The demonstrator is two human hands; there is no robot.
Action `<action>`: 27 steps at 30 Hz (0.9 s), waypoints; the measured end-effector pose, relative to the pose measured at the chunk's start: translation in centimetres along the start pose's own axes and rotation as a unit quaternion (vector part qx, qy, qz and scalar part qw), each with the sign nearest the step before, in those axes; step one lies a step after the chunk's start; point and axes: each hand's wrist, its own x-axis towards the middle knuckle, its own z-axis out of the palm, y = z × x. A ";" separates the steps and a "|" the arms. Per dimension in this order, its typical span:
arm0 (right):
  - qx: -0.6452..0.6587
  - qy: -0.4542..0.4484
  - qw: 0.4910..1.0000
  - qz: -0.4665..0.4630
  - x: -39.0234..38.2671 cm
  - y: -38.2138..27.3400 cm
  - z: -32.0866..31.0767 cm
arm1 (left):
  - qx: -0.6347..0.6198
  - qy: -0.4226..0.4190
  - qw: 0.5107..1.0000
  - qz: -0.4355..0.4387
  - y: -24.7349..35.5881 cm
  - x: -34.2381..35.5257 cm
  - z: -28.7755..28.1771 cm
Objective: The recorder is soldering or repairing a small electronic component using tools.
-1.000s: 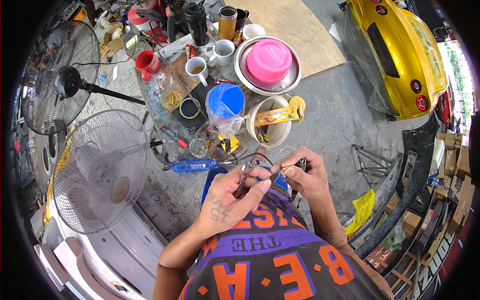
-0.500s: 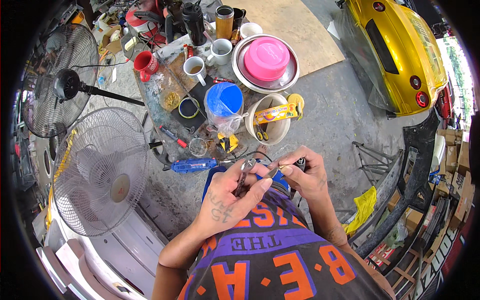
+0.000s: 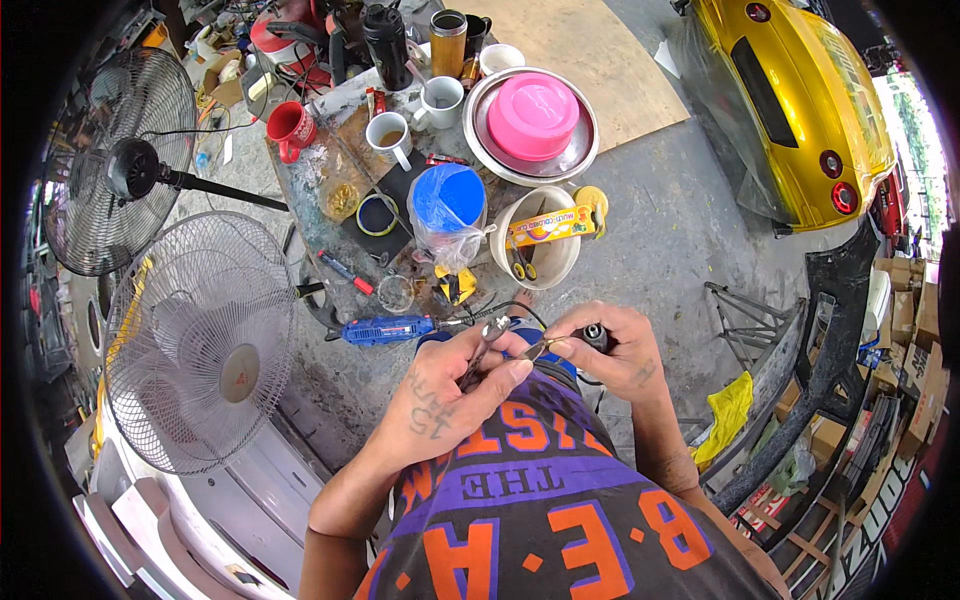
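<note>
Head view, largest first: a worktable [image 3: 300,185] spreads across the far side, and a blue power tool [image 3: 388,330] lies at its near left end, just beyond the left hand [image 3: 440,395]; its smooth casing looks hard and the heaviest of the tools here, so its thick body would be the natural place to take hold. Nearer and to the right, a black cylindrical handpiece [image 3: 596,335] sits in the right hand [image 3: 615,355], with the fingers curled around it and its round end facing away; it seems rigid, of modest weight, and best gripped around the barrel. Left of that, a slim metal tool [image 3: 494,328] with a shiny rounded head is held in the left hand, tilted, its lower part tucked into the curled fingers; it is probably stiff and rather slippery where polished, so the shank suits a grip better than the head. Smallest is a dark slender piece [image 3: 537,350] between the two hands, in front of the torso, where the fingertips of both close narrowly around it. It looks light and stiff, easily turned by a slight push, and wants a pinch along its flanks; its material and whether it would snap I cannot tell.
</note>
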 end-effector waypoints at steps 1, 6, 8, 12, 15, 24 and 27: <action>0.000 -0.001 1.000 0.000 0.2 -0.1 -0.1 | -0.017 -0.014 1.000 -0.018 -0.1 0.0 -0.2; -0.019 -0.044 0.998 -0.029 0.7 -0.2 -0.6 | -0.041 -0.038 0.998 -0.037 -0.1 0.3 -0.7; -0.009 -0.043 0.998 -0.041 0.7 0.1 -0.5 | -0.047 -0.044 0.997 -0.034 0.0 0.3 -0.8; 0.006 -0.047 0.998 -0.045 0.6 0.2 -0.5 | 0.050 -0.059 0.997 0.014 0.1 0.4 -1.0; 0.046 -0.060 0.996 -0.046 0.5 0.6 -0.4 | 0.097 -0.072 0.991 0.057 0.3 0.5 -1.1; 0.201 -0.065 0.977 -0.039 -0.7 0.6 -0.9 | 0.113 -0.053 0.988 0.094 0.6 -0.5 -2.3; 0.260 -0.032 0.963 -0.067 -1.1 1.0 -0.4 | 0.026 -0.019 0.997 0.063 0.5 -1.1 -1.7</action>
